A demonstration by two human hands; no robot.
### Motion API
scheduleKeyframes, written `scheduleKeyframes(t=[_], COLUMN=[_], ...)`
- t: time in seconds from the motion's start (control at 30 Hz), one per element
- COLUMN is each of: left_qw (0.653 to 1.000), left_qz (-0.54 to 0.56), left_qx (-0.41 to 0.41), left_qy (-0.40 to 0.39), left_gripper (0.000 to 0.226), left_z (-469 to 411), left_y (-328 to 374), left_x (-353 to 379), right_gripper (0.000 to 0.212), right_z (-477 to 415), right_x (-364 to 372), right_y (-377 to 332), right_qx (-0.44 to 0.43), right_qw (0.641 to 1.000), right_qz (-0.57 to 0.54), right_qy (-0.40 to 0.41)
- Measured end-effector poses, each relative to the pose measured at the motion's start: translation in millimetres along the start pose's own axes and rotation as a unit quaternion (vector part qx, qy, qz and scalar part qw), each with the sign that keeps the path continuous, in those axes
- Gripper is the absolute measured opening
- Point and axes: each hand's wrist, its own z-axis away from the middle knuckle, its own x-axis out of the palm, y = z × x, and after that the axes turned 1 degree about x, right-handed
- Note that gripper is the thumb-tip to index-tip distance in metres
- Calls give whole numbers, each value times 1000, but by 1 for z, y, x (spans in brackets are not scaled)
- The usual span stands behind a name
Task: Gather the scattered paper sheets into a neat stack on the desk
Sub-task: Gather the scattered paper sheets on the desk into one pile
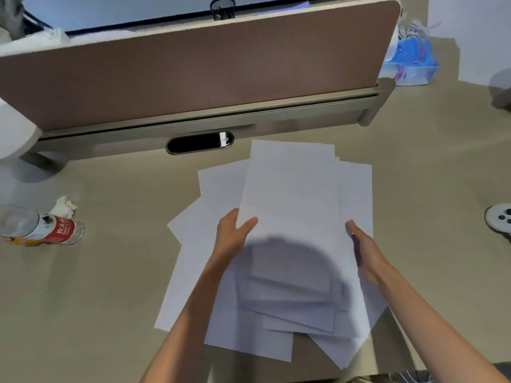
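- Head camera showed the left hand (233, 234) and the right hand (365, 251) pinching the two side edges of a top sheet (290, 194).
- Under the hands, more paper sheets (221, 313) lay fanned out on the desk (110, 286).
- Far left of the left hand lay a plastic bottle (45, 228) and a crumpled tissue (65, 207).
- Beyond the hands stood a brown divider (193, 73).
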Motion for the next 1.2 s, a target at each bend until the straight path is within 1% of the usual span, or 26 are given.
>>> scheduleKeyframes(t=[0.03,0.07,0.1,0.13,0.17,0.2,0.23,0.27,0.3,0.37,0.43,0.5,0.53,0.6,0.63,0.73,0.8,0.9,1.0,1.1,1.13,1.2], left_qw=[999,998,996,994,992,989,987,984,982,977,963,933,918,902,901,910,914,919,926,946,954,969], left_qz=[-30,-59,-85,-108,-128,-144,-159,-172,-182,-172,-168,-224,-250,-272,-271,-235,-230,-252,-255,-207,-173,-70], left_qx=[-14,-25,-27,-22,-15,-14,-25,-36,-49,-80,-100,-125,-151,-207,-222,-245,-254,-251,-226,-194,-188,-181], left_qy=[-5,-8,-7,0,7,12,13,18,31,98,188,253,267,264,256,237,218,173,164,156,158,152], left_gripper=[35,40,39,31,24,23,25,25,21,17,21,33,44,63,69,75,75,66,53,40,39,39], left_z=[-1,-2,-2,-1,1,5,9,12,12,11,9,9,11,14,15,10,5,2,5,10,10,14], left_y=[-12,-23,-32,-38,-41,-42,-42,-42,-44,-46,-50,-63,-69,-79,-82,-87,-89,-92,-94,-94,-95,-95], left_x=[8,16,24,31,38,43,46,47,44,27,-2,-33,-46,-62,-66,-74,-81,-89,-91,-95,-97,-106], right_gripper=[52,45,35,32,45,66,74,67,55,45,44,44,45,46,47,46,47,46,43,35,33,31], right_z=[2,2,2,2,1,-4,-6,-11,-14,-13,-10,-8,-7,-5,-5,-6,-7,-9,-9,-8,-7,-6], right_x=[0,-1,-1,-1,-1,-4,-3,-4,-4,0,3,2,1,3,5,19,32,49,60,70,74,81], right_y=[-1,-1,-2,-2,0,2,3,5,7,6,4,4,4,4,5,10,14,23,36,52,56,65], right_qx=[-4,-10,-11,-7,-7,-3,-20,-48,-71,-88,-93,-92,-89,-80,-74,-67,-70,-74,-78,-78,-76,-70], right_qw=[1000,1000,1000,1000,999,998,995,988,983,980,981,981,982,983,983,983,982,977,973,974,976,980], right_qz=[3,-3,-15,-11,11,52,102,145,169,177,172,167,163,162,165,167,172,194,213,209,201,186], right_qy=[-4,-5,-15,-27,-30,-21,-8,7,16,23,20,25,24,9,0,-21,-31,-46,-49,-40,-36,-33])
